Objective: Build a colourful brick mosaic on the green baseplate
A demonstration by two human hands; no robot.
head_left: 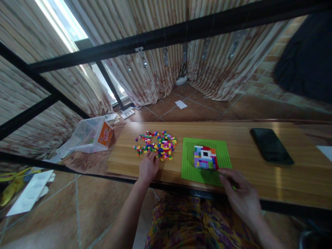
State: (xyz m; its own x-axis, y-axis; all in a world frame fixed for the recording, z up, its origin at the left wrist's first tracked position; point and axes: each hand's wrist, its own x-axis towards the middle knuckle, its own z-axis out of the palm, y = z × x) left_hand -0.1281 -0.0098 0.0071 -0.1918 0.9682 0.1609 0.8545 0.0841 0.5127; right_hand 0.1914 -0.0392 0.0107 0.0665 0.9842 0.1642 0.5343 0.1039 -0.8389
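Rests the left hand [148,167] at the near edge of a spread of loose bricks [166,145], with fingertips bunched down among the small multicoloured pieces; impossible to tell from this angle about any brick clamped between them. Holds the right hand [243,193] at the near right corner of a brick model [201,162], with thumb and forefinger brought close together there; impossible to tell, too, whether clamped on the corner or only touching it. Shows, just ahead and to the left of the right hand, a roughly square top with a white ring around a dark centre, bordered by red, orange, purple and blue. Set over a green baseplate [225,152], between the two hands and nearer the right. Laid out on the same wood-grain worktop [306,180], beyond and well to the right of the right hand, a black phone [272,145]. Placed past the worktop's end, beyond and to the left of the left hand, a clear plastic tub [86,138] with an orange label [105,135]. Seen farther out, ahead of both hands, a white sheet of paper [181,104] on brown floor tiles [166,111], backed by striped curtains [153,79] and crossed in front by a black bar [160,38].
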